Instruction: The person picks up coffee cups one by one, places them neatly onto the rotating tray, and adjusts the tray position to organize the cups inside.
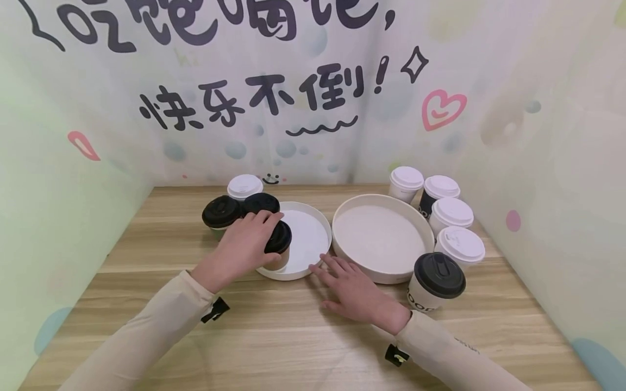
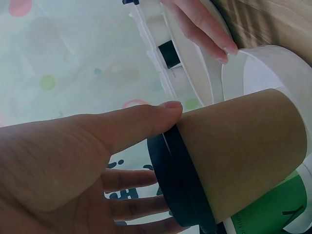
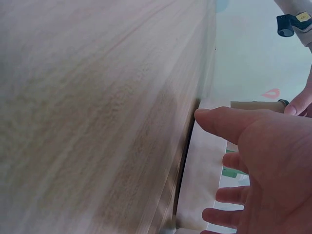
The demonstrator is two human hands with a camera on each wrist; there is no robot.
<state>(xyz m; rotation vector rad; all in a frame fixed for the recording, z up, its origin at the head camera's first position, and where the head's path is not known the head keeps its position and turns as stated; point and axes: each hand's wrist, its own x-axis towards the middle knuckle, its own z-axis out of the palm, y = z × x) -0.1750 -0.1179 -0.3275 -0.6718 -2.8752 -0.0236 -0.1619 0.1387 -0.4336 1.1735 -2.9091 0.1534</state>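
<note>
A brown paper cup with a black lid (image 1: 280, 238) is gripped by my left hand (image 1: 244, 241), over the left part of the smaller white round tray (image 1: 313, 239). In the left wrist view the thumb lies at the lid's edge, and the other fingers are on the far side of the lid. The cup's brown wall (image 2: 243, 151) is bare, with a green-marked cup (image 2: 273, 207) behind it. My right hand (image 1: 354, 290) has its fingers spread loosely, fingertips right at the tray's front right rim. The right wrist view shows the tray's outer wall (image 3: 202, 170) beside the thumb.
Two other black-lidded cups (image 1: 221, 212) and a white-lidded cup (image 1: 244, 186) stand behind the left hand. A larger cream round tray (image 1: 381, 236) sits on the right. Several white-lidded cups (image 1: 452, 212) line its right side, with a black-lidded white cup (image 1: 437, 279) in front.
</note>
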